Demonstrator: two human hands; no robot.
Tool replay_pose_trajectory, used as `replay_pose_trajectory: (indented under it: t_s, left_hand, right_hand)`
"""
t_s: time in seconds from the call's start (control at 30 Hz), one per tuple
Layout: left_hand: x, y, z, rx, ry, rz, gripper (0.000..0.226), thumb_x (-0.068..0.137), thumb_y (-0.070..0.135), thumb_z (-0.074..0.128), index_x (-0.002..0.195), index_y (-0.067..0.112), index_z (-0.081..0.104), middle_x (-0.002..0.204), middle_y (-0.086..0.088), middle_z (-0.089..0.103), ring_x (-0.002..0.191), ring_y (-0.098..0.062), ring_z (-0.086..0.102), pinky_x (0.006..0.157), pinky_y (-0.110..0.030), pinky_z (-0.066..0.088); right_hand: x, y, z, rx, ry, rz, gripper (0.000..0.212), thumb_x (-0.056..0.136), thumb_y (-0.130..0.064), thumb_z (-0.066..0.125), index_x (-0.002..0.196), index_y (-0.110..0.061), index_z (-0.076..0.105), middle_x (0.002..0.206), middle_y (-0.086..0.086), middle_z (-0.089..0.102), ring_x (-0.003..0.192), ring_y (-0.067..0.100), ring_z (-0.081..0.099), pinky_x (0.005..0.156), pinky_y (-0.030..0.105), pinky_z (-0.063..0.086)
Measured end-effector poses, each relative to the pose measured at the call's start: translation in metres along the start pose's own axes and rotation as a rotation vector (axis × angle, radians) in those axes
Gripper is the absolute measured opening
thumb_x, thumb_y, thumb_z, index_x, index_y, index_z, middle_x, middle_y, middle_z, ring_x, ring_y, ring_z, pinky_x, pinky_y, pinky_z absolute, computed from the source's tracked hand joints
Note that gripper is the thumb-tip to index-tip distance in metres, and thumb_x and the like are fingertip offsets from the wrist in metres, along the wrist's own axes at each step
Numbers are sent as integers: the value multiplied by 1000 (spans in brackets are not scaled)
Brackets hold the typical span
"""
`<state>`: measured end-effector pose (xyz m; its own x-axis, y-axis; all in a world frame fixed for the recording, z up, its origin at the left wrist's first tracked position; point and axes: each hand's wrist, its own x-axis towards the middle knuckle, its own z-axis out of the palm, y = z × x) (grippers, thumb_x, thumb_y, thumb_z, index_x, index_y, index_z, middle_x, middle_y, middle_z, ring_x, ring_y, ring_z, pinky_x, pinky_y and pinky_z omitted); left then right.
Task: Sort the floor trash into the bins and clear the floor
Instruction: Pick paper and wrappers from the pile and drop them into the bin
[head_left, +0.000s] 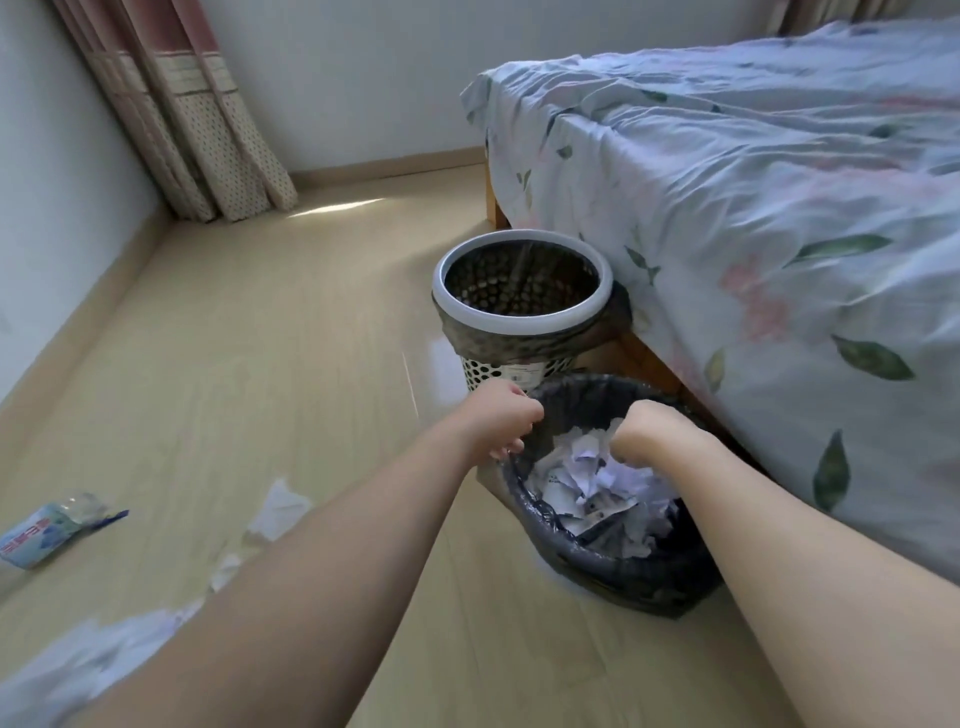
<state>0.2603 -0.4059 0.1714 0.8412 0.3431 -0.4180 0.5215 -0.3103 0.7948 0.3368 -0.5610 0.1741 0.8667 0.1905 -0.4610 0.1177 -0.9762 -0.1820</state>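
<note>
Fingertips of right hand (644, 431) hidden over bin (639, 577)

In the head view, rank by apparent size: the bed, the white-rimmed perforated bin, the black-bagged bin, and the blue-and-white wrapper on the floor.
1. Bed, by far the largest.
2-3. Black-bagged bin and white-rimmed bin look alike; the bagged one is nearer the camera and partly hidden by arms, so no ranking.
4. Blue-and-white wrapper, the smallest.

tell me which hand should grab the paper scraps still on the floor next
Left, probably. The paper scraps lie on the floor on the left hand's side, while the right hand is over the dark bin by the bed.
</note>
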Motion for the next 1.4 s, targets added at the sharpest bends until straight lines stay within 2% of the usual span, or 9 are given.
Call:
replay_pose_trajectory:
  t_s: [0.2,0.37,0.53,0.7,0.87,0.97,1.07,1.2,1.4]
  left_hand:
    - [-19,-79,-86,143,175,-125,19,85,11,46,95,6,62,84,-10,63,62,-22,53,51,-22,34]
    - [-65,-205,-189,212,361,-356,17,77,11,47,83,8,63,77,-11,58,63,-21,48,59,-24,37]
    - [-74,-309,-229,280,364,-466,20,84,19,53,96,7,64,89,-7,65,73,-22,55,67,-28,42]
    - [-7,-350,-197,614,278,-353,55,89,38,48,142,27,39,129,-4,55,117,-27,54,100,-39,41]
    - [18,-368,-143,950,362,-288,34,95,22,43,126,10,45,127,-13,52,116,-33,49,90,-38,37]
    - [1,-365,-136,1035,258,-255,31,91,14,45,122,10,49,119,-11,60,112,-31,51,86,-36,38]
    - [-20,-344,-154,1056,304,-175,21,89,14,46,108,16,54,107,-7,65,99,-28,53,75,-33,31]
    - [-43,-278,-180,517,337,-132,10,86,12,48,91,16,56,97,-6,63,86,-24,56,63,-28,37]
    - [-62,-116,-170,268,205,113,8,82,9,52,84,10,60,76,-3,63,67,-17,57,57,-25,40]
  right_hand:
    - [1,-90,45,121,359,-464,31,89,-21,49,118,-11,54,118,11,54,106,31,54,91,43,49]
    - [-50,-196,170,-112,-88,-859,31,91,-18,45,121,-14,51,123,7,56,112,28,55,86,33,45]
    - [-74,-230,291,-220,-396,-751,23,93,-21,51,110,-14,37,127,13,49,114,30,54,82,34,43]
    - [-66,-240,338,-177,-384,-790,13,96,-12,46,98,-17,34,122,17,53,113,31,54,86,34,43]
    - [-57,-242,351,-94,-341,-767,26,96,-10,42,73,-18,32,103,17,56,98,32,56,70,34,35]
    - [-59,-236,344,-51,-414,-648,23,93,-15,47,72,-16,37,84,7,48,82,25,48,68,28,33]
    - [-62,-228,310,-85,-415,-595,8,95,-16,45,96,-13,52,103,11,58,84,24,49,69,28,37]
    - [-59,-199,212,-53,-210,-563,22,96,-19,44,106,-9,61,109,11,63,87,25,54,71,28,43]
    - [-63,-122,31,149,194,-439,28,95,-27,50,92,-4,66,94,12,66,87,28,60,73,30,44]
